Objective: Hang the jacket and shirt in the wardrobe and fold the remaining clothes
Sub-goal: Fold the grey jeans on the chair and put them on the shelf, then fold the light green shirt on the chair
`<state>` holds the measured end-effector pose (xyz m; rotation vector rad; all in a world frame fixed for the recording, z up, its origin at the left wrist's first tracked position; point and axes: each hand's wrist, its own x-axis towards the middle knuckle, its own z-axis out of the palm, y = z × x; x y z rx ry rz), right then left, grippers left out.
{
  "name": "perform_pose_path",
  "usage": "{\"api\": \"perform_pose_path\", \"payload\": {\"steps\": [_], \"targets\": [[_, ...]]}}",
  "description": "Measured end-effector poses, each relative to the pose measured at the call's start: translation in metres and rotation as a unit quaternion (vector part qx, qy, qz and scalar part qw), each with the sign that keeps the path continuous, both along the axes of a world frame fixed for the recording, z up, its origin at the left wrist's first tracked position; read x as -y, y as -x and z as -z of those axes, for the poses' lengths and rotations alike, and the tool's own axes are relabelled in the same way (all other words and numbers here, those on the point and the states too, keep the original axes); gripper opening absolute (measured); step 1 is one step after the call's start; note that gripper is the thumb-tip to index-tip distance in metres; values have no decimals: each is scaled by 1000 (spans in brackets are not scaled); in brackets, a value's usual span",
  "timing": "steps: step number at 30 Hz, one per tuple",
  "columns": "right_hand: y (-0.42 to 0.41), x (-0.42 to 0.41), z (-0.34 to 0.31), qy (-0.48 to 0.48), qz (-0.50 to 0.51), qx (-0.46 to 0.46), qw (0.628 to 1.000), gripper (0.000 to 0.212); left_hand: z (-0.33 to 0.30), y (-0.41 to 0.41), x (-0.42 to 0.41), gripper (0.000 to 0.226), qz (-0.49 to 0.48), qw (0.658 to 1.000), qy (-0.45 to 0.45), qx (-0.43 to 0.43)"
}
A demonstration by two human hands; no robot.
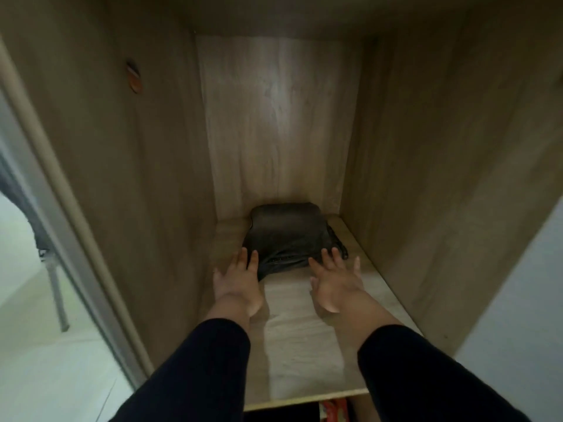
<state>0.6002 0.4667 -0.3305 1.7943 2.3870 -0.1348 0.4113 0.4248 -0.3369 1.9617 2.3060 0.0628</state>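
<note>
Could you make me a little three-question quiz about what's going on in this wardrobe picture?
1. True or false: the dark folded garment lies at the back of the pale wooden wardrobe shelf.
2. Which hand's fingers lie on the garment: (a) left hand only, (b) right hand only, (c) both?
3. Fill in: both hands are spread ____, not gripping.

Key: 1 true; 2 c; 3 open.

No legible text; round sticker [134,77] on wardrobe wall too blurred.
</note>
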Motion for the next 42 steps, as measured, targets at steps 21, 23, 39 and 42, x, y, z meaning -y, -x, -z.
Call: {"api": "perform_pose_path", "payload": {"steps": [21,23,39,42], "targets": [[18,269,-226,70,-112,-40,990,48,-221,-47,319,69,-117,993,8,26],[32,299,-228,59,-170,-38,983,46,-219,-40,360,67,-167,986,9,20],[163,633,-206,125,-535,-28,835,47,-191,-14,768,67,-541,837,28,80],[187,708,-195,138,-586,-29,798,46,-180,-12,846,69,-593,800,45,85]]}}
